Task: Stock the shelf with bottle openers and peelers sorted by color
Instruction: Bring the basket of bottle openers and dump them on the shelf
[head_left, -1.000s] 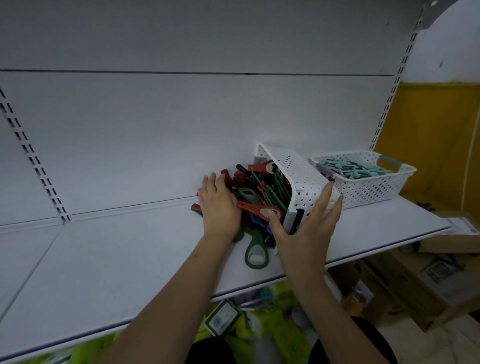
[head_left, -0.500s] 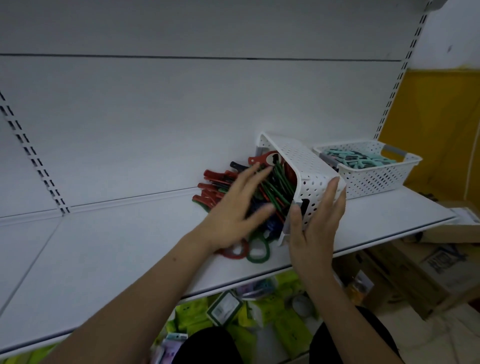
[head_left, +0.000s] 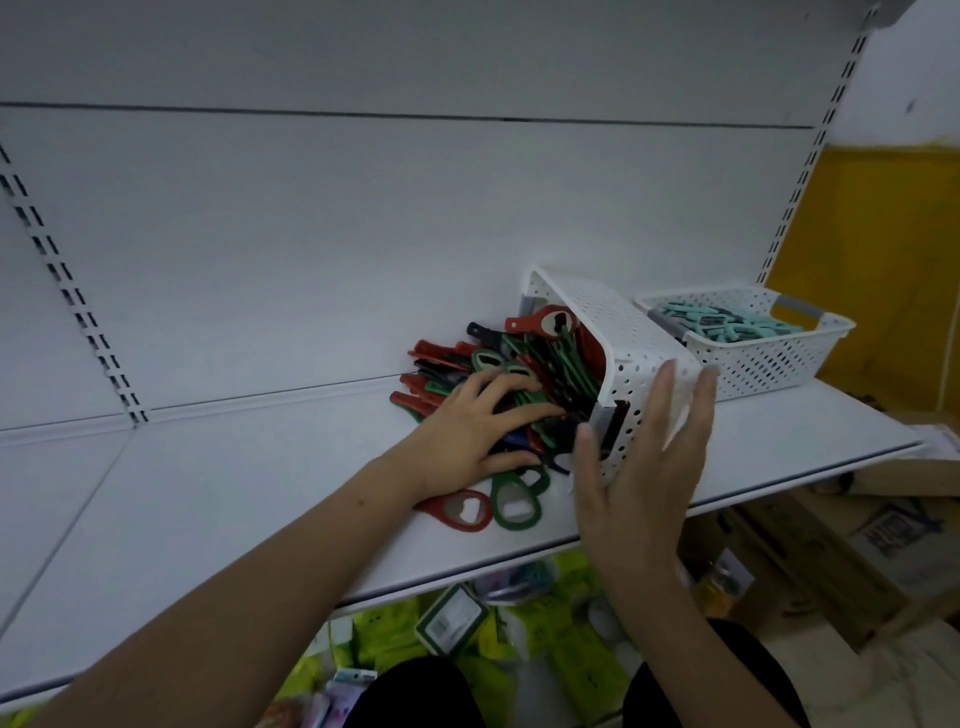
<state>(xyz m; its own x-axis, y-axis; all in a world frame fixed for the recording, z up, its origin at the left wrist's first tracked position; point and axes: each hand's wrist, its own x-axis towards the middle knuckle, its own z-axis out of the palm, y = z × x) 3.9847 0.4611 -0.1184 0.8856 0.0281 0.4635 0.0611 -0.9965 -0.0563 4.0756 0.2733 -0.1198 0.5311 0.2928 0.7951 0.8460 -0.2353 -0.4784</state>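
White shelf (head_left: 218, 499): tipped basket (head_left: 631, 345) spills bottle openers (head_left: 524, 374) at centre-right. Left hand (head_left: 478, 431), fingers spread, presses the pile; right hand (head_left: 649, 467) lies flat, fingers straight, against the basket's near end.

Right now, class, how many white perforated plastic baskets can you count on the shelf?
2. One white perforated plastic basket lies tipped on its side, spilling red and green bottle openers. The other stands upright to its right, holding teal items. None appear hidden.

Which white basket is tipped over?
The nearer white basket, held by the right hand, lies sideways spilling openers. The far basket of teal items stands upright.
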